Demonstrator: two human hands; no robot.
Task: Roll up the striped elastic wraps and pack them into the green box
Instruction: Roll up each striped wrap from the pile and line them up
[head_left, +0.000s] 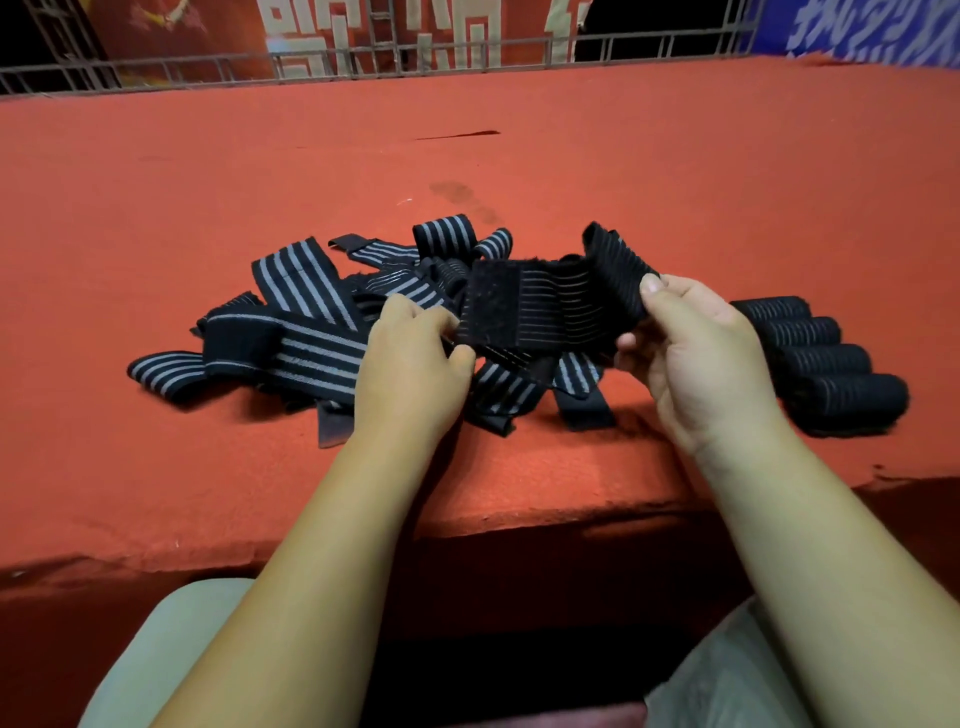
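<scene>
L hand (410, 364) & R hand (696, 358) pinch striped wrap (545, 306); pile (306, 332) behind; rolls (831, 374) rt.

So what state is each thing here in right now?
Held wrap: unrolled, held between both hands.
Left hand: pinches the wrap's fuzzy end.
Right hand: grips it further along.
Loose wraps: unrolled, tangled in a heap.
Rolled wraps: four, lying side by side.

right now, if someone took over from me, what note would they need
Left hand pinches the velcro end of one wrap; right hand grips the other end; it is not rolled yet.
Loose pile lies on the red table, under and left of the hands.
Done: four rolls in a row at right.
Left: roll this wrap and the pile, pack all; no green box in view.
</scene>
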